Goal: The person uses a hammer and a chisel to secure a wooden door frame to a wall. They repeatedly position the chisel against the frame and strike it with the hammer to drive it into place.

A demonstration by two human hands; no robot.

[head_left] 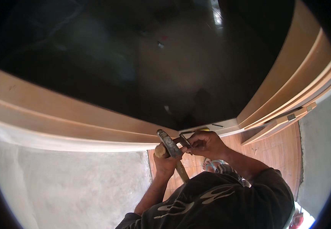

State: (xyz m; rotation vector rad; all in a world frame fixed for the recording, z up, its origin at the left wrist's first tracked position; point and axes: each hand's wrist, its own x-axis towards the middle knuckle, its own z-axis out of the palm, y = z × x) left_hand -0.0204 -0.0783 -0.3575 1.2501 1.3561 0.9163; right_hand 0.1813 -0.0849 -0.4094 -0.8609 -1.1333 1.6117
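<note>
Shirt (245, 204) nearest; left hand (166, 164) grasps hammer (169, 143) up by its head, likely for close control beside the metal piece (184, 140) right hand (208, 144) pinches.

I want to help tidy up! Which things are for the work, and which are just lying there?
Seemingly for the work:
hammer, in the left hand
round wooden end, beside it
small metal piece, at the right hand

Seemingly just lying on the ledge:
thin dark thing
yellow thing
</note>
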